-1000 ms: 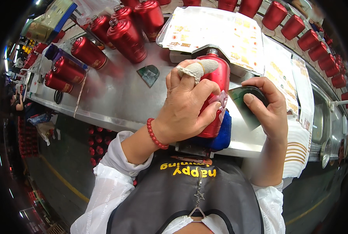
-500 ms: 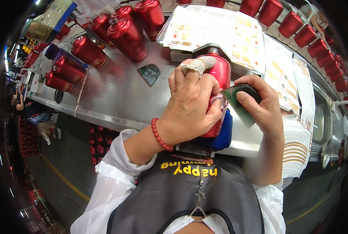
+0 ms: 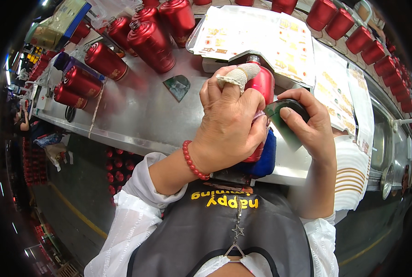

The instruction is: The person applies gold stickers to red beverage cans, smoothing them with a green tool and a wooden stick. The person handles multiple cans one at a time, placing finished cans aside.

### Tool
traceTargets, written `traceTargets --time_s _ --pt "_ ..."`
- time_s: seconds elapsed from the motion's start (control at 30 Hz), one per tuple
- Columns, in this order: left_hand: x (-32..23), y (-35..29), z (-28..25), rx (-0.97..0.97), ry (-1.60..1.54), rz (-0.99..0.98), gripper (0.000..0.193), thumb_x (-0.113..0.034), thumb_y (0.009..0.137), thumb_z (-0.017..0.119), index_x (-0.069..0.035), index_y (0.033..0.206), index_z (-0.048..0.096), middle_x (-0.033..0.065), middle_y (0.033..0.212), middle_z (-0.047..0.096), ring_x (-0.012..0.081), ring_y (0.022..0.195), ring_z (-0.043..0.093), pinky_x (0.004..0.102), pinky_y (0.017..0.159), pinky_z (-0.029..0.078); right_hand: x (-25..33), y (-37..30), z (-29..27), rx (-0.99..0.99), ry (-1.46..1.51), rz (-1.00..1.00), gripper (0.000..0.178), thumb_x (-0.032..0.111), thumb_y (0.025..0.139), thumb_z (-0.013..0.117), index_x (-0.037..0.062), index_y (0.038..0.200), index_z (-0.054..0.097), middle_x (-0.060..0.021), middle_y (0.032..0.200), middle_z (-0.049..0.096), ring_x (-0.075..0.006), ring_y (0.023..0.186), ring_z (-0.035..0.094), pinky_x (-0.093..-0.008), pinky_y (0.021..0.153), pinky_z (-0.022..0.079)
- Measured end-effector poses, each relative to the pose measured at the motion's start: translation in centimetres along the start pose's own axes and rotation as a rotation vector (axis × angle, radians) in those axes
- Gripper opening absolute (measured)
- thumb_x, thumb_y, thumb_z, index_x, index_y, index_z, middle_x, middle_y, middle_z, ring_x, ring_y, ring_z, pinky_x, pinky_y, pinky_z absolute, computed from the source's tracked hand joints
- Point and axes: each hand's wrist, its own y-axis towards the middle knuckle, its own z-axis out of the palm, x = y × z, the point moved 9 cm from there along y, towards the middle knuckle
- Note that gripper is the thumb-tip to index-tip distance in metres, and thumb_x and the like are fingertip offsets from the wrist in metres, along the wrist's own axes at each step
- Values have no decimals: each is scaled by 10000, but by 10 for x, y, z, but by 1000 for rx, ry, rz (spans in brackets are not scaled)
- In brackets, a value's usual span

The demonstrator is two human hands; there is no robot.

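Observation:
In front of me a glossy red bottle point(image 3: 262, 86) lies on a blue cloth pad point(image 3: 264, 161), its neck pointing away from me against a dark angled rest. My left hand point(image 3: 229, 122) is closed over the bottle's near half, hiding much of it. Thumb and forefinger pinch a bit of crumpled pinkish film point(image 3: 257, 114) at its surface; a knitted finger cover point(image 3: 236, 77) wraps one finger. Close to the bottle's right side, my right hand point(image 3: 309, 122) grips a dark green scraper point(image 3: 279, 121) with a flat blade, its edge near my left fingertips.
Several red bottles point(image 3: 151, 46) stand at the back left of the metal bench point(image 3: 136, 108). Another dark green scraper point(image 3: 177, 87) lies there. Printed label sheets point(image 3: 243, 30) cover the back and right. A curved conveyor with red bottles point(image 3: 339, 25) runs behind.
My left hand has shifted slightly, its pinched fingers now covering more of the film. The right hand and scraper stay in place. Bottles on the conveyor have moved along.

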Motion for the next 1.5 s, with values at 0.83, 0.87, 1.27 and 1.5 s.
traceTargets --time_s 0.83,0.87,1.27,1.5 --pt "1 -7 2 -6 -3 -54 259 -161 769 711 -67 979 590 231 1261 464 439 1263 383 550 1057 265 -3 0 1 -30 -62 -14 199 87 884 670 -2 1062 657 -51 857 674 -96 788 619 -251 730 523" --pt "1 -7 1 -25 19 -60 260 -167 772 714 -69 980 592 231 1258 466 439 1263 384 551 1058 265 -2 0 1 -28 -68 -24 201 87 883 676 -2 1062 657 -51 860 674 -96 791 620 -252 731 523" --pt "11 -14 -1 7 -60 -66 330 -158 782 755 -87 1080 635 222 1360 523 374 1270 430 495 1076 267 48 22 1 229 -357 -275 283 195 860 724 18 1062 636 -62 907 675 -148 793 632 -282 737 509" --pt "12 -14 3 -3 -129 -65 360 -140 763 743 -75 1093 615 222 1381 503 390 1277 416 490 1097 265 38 44 10 458 -140 -164 242 138 881 759 21 1075 674 -43 917 682 -113 830 611 -268 768 507"
